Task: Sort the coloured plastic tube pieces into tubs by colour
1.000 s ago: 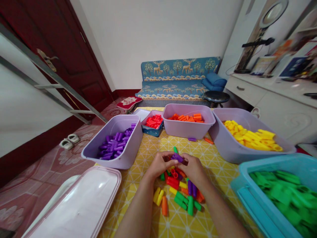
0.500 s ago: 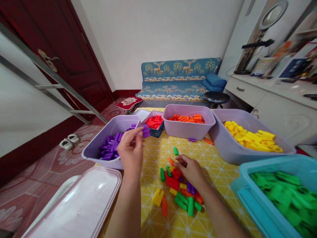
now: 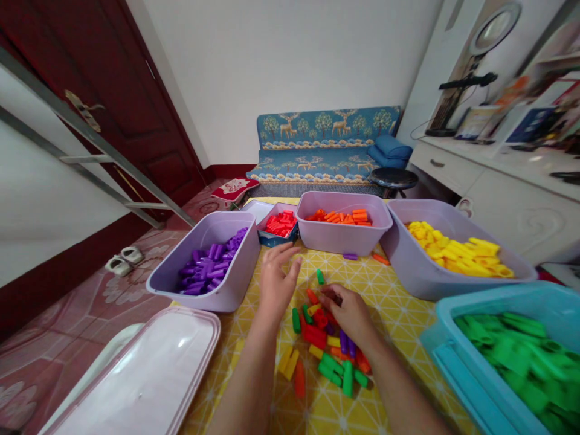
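My left hand (image 3: 278, 281) is in the air above the yellow patterned tablecloth (image 3: 244, 356), its fingers apart and holding nothing. It is just in front of a small box of red pieces (image 3: 281, 223). My right hand (image 3: 348, 309) has its fingers curled at the upper right of a mixed pile of plastic building pieces (image 3: 315, 335). Its fingertips are close to an orange piece (image 3: 312, 296); what they grip, if anything, is hidden. Purple pieces (image 3: 347, 343) lie under its wrist. A green piece (image 3: 320, 277) lies just beyond the pile.
Lilac tubs hold purple pieces (image 3: 206, 269), orange pieces (image 3: 339, 216) and yellow pieces (image 3: 453, 251). A teal tub (image 3: 446, 356) of green pieces stands at right. A pale lid (image 3: 140, 377) lies at left. One purple piece (image 3: 350, 257) and one orange piece (image 3: 380, 258) lie by the middle tub.
My left hand has let go of the purple piece by the left tub and moved right, opening. The purple piece is out of the hand. My right hand has barely moved.
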Available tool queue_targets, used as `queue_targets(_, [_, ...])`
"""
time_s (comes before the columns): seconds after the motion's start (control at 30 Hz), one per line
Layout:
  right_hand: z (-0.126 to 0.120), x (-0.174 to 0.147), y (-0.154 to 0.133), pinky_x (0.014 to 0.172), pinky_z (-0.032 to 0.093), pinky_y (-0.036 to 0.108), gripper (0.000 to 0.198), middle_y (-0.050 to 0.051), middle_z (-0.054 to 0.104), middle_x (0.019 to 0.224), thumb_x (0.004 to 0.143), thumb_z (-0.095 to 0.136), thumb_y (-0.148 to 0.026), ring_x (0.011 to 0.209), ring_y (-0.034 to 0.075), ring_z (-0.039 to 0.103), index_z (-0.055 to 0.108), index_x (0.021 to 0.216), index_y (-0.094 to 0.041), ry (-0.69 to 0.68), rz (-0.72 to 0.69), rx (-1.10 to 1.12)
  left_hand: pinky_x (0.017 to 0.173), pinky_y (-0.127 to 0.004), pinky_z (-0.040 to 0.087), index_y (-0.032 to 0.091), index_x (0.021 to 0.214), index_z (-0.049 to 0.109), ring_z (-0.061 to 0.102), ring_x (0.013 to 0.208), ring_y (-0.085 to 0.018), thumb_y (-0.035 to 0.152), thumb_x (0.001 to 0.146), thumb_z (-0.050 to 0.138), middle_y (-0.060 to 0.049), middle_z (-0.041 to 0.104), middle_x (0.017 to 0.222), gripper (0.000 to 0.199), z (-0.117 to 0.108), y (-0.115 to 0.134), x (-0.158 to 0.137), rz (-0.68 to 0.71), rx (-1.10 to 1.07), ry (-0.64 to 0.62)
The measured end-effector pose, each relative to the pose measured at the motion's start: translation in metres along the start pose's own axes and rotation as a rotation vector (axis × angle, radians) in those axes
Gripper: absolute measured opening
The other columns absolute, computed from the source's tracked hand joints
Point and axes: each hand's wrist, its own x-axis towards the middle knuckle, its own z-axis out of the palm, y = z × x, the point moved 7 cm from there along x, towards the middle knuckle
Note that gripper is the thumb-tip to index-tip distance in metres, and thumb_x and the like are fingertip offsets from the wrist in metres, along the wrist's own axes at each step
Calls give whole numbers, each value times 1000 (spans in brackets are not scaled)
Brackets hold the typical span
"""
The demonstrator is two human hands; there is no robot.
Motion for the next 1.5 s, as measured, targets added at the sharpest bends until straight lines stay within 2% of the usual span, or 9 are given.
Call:
queue_targets(0.2, [-42,10,4,74,51,31,19,6,68,93,81,53,-31,79,18,64,65,91,-19,264,-76,33,102,-38,40,22,111,69,56,115,-22,26,89,54,-8,66,120,28,85,-23,-37,-71,-307,-429])
queue_targets(0.3, [-65,23,-1,87,49,34,24,9,64,111,79,52,-23,97,21,61,63,100,-18,389,-174,-190,96,-35,44,19,103,71,61,104,-20,23,87,54,-7,70,107,24,86,-26,-38,-72,-353,-432])
queue_targets(0.47, [-66,48,-2,99,40,36,44,11,59,123,75,52,-9,114,24,52,59,118,-14,332,-138,-574,93,-33,46,18,99,72,62,99,-19,19,84,57,-8,70,102,21,82,-27,-35,-91,-375,-399])
queue_targets(0.7, [-83,38,-13,69,38,31,36,8,67,81,92,40,-41,79,22,58,70,89,-20,476,17,-631,103,-40,38,22,109,70,54,118,-23,19,83,59,-8,62,126,28,85,-29,-40,-85,-270,-435])
queue_targets(0.83, [-106,36,-5,71,40,31,32,13,64,106,90,41,-30,90,23,60,62,108,-15,630,126,-630,102,-39,40,22,107,70,56,114,-23,18,82,59,-8,65,120,27,85,-30,-40,-94,-265,-425])
queue_targets(0.97, [-107,47,20,72,45,35,49,23,54,124,86,41,-18,94,26,63,42,135,-9,472,355,-754,102,-39,40,20,106,71,56,114,-22,16,82,59,-9,65,121,27,86,-29,-40,-97,-275,-427])
queue_targets(1.13, [-100,46,27,66,46,36,32,18,60,107,89,42,-24,79,24,65,62,112,-18,354,415,-795,101,-38,40,20,105,71,57,113,-22,15,82,59,-8,65,120,26,86,-30,-41,-89,-278,-417])
queue_targets(1.37, [-80,46,-8,86,40,34,30,7,64,111,92,42,-29,100,23,54,65,110,-23,368,-49,-790,101,-38,40,21,105,71,56,113,-22,15,82,58,-8,65,119,27,84,-27,-39,-90,-259,-426])
queue_targets(1.5, [-64,55,-5,92,37,36,35,10,63,116,91,45,-23,105,25,50,60,122,-19,274,-78,-694,102,-38,40,20,108,69,56,113,-22,14,80,59,-8,65,119,30,84,-27,-40,-90,-260,-419])
